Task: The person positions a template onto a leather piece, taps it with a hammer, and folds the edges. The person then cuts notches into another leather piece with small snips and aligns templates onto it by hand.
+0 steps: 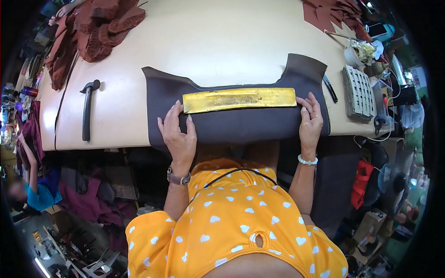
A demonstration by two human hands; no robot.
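Touching yellow strip (239, 100) at ends, seemingly.

A cream desk (208, 37) carries a dark sheet (236, 125) with a curved far edge; a hammer (87, 111) lies left of it; a slim black tool (330, 88) and slotted grey plates (359, 92) lie right; reddish-brown pieces (99, 32) are heaped far left.

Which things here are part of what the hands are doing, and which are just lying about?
Apparently in use:
- yellow strip, between the left hand and right hand
- dark cut piece under it

Seemingly just lying about:
- hammer, off to the left
- slim black tool, near the dark cut piece's right edge
- slotted grey stack, further right
- reddish-brown pieces, upper left and upper right
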